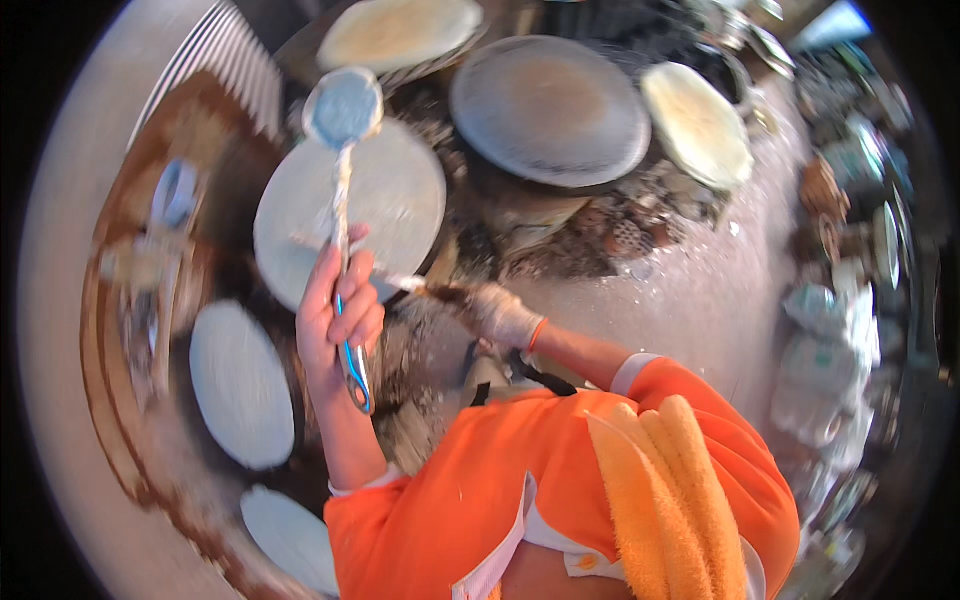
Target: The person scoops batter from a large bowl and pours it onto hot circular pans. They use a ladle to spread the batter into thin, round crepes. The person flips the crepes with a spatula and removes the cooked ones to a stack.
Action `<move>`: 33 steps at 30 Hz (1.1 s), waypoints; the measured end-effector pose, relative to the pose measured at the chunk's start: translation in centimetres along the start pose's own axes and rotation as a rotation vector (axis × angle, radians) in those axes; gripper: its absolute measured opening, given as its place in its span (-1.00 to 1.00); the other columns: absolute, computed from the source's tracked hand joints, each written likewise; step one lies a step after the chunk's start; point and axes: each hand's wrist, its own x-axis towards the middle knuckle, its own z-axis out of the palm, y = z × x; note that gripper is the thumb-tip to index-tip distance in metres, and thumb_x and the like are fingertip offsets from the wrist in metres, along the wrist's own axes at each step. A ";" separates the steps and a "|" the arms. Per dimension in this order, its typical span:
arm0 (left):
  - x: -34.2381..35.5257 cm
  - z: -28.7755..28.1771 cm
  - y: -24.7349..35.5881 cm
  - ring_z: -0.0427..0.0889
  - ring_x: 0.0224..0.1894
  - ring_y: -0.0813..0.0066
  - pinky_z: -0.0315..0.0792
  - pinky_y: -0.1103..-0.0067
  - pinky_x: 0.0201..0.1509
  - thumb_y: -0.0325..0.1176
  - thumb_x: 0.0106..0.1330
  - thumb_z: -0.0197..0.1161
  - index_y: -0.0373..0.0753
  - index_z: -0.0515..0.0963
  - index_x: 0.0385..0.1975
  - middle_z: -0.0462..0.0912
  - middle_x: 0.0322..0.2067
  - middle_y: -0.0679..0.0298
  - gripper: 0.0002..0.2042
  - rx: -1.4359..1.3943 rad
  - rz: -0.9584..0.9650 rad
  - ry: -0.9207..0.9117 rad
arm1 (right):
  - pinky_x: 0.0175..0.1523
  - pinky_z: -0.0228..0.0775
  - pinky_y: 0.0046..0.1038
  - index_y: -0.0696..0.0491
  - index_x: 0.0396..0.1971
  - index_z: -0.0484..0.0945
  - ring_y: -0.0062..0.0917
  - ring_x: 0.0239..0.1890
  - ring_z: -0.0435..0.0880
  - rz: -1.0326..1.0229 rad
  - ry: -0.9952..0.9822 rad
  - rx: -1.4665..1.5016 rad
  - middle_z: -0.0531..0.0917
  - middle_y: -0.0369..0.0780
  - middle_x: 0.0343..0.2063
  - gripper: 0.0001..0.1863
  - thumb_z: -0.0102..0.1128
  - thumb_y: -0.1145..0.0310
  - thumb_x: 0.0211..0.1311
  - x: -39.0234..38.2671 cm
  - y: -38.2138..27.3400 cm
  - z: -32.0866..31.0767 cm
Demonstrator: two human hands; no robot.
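My left hand is closed around the blue-and-grey handle of a ladle. Pale batter coats its shaft and the rim of its round bowl, which is raised over the far edge of a round griddle. A whitish layer covers that griddle. My right hand, in a soiled light glove with an orange cuff, grips a thin stick-like tool. Its pale end reaches left toward the griddle, partly hidden behind my left hand, so its tip cannot be made out clearly.
A bare dark griddle stands at the far middle. Thin round flatbreads lie at the far left and right. Two pale discs are at the left. Perforated briquettes sit below the griddles; plastic bags line the right.
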 end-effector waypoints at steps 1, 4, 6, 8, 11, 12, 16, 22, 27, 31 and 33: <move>1.5 0.5 -0.7 0.05 -0.85 0.82 0.09 0.79 -0.83 -0.31 0.43 -0.31 -0.38 0.21 0.05 0.17 -0.60 0.42 -0.67 0.063 -0.025 -0.007 | -0.07 0.38 -0.42 0.00 0.05 0.35 -0.37 -0.17 0.56 -0.002 0.217 0.258 0.57 -0.14 -0.17 -0.62 -0.06 0.32 0.22 -0.7 -0.1 -0.7; 5.5 3.4 -3.0 0.05 -0.86 0.82 0.08 0.79 -0.85 -0.32 0.42 -0.29 -0.38 0.22 0.03 0.18 -0.59 0.39 -0.68 0.118 -0.113 -0.033 | -0.10 0.37 -0.43 -0.07 0.08 0.34 -0.44 -0.20 0.55 0.038 0.416 0.560 0.59 -0.19 -0.23 -0.61 -0.05 0.28 0.23 -1.6 2.7 -5.9; 8.1 5.3 -5.3 0.05 -0.86 0.82 0.08 0.79 -0.85 -0.33 0.42 -0.30 -0.39 0.23 0.03 0.19 -0.59 0.38 -0.68 0.153 -0.167 -0.066 | -0.20 0.38 -0.48 -0.02 0.07 0.34 -0.56 -0.31 0.54 0.184 0.479 0.736 0.58 -0.21 -0.31 -0.59 -0.03 0.23 0.22 -3.3 4.5 -9.3; 10.8 7.2 -8.5 0.07 -0.85 0.82 0.10 0.80 -0.83 -0.34 0.42 -0.30 -0.40 0.24 0.01 0.19 -0.59 0.38 -0.69 0.154 -0.224 -0.107 | -0.47 0.34 -0.56 -0.08 0.05 0.36 -0.66 -0.53 0.42 0.535 0.585 0.964 0.47 -0.30 -0.49 -0.63 -0.02 0.23 0.23 -3.6 9.1 -13.1; 15.6 7.8 -13.7 0.06 -0.83 0.80 0.07 0.78 -0.81 -0.33 0.42 -0.28 -0.40 0.25 -0.01 0.19 -0.60 0.39 -0.69 0.062 -0.308 -0.143 | -0.67 0.26 -0.62 -0.26 0.08 0.33 -0.73 -0.68 0.31 0.820 0.725 1.104 0.34 -0.41 -0.68 -0.64 -0.07 0.20 0.28 -5.7 13.8 -17.6; 17.4 8.2 -15.8 0.06 -0.83 0.80 0.07 0.77 -0.80 -0.32 0.41 -0.26 -0.41 0.26 -0.02 0.19 -0.61 0.39 -0.69 -0.011 -0.334 -0.134 | -0.67 0.25 -0.62 -0.23 0.09 0.33 -0.72 -0.70 0.30 0.800 0.735 1.105 0.37 -0.39 -0.67 -0.63 -0.07 0.20 0.27 -5.8 16.3 -17.6; 25.4 5.0 -21.4 0.19 -0.79 0.65 0.18 0.67 -0.74 -0.28 0.38 -0.16 -0.33 0.28 -0.06 0.30 -0.56 0.32 -0.72 0.366 -0.267 0.038 | -0.69 0.25 -0.51 -0.05 -0.14 0.35 -0.58 -0.76 0.36 0.786 0.659 1.231 0.43 -0.28 -0.68 -0.69 -0.07 0.11 0.19 -6.7 19.0 -20.0; 30.1 0.6 -22.7 0.55 -0.47 0.06 0.42 0.27 -0.43 -0.31 0.27 -0.01 -0.26 0.26 -0.04 0.46 -0.37 0.06 -0.70 2.451 0.393 0.139 | -0.73 0.27 -0.38 0.13 -0.57 0.35 -0.42 -0.76 0.49 0.715 0.664 1.176 0.44 -0.18 -0.75 -0.49 -0.06 -0.10 0.11 -7.5 20.7 -20.4; 32.6 1.5 -21.3 0.56 -0.40 0.01 0.44 0.23 -0.38 -0.34 0.27 -0.02 -0.26 0.26 -0.05 0.46 -0.33 0.03 -0.72 2.587 0.376 0.116 | -0.41 0.40 -0.36 0.19 -0.30 0.44 -0.38 -0.56 0.56 0.631 0.806 1.079 0.54 -0.13 -0.64 -0.48 -0.02 -0.06 0.15 -6.0 20.2 -19.3; 35.0 1.4 -20.1 0.55 -0.31 -0.01 0.44 0.22 -0.32 -0.37 0.25 0.02 -0.21 0.29 -0.15 0.47 -0.30 0.02 -0.79 2.513 0.306 0.202 | -0.18 0.40 -0.36 0.11 -0.08 0.43 -0.32 -0.31 0.60 0.619 0.924 0.717 0.58 -0.05 -0.37 -0.50 -0.03 -0.01 0.18 -5.1 21.4 -17.2; 36.3 0.0 -18.6 0.52 -0.31 -0.05 0.41 0.21 -0.30 -0.39 0.21 0.06 -0.21 0.31 -0.21 0.48 -0.36 0.00 -0.82 2.372 0.440 0.226 | -0.07 0.37 -0.36 0.03 0.01 0.40 -0.30 -0.18 0.58 0.674 0.841 0.691 0.56 -0.02 -0.22 -0.52 -0.05 0.03 0.19 -6.2 17.4 -21.0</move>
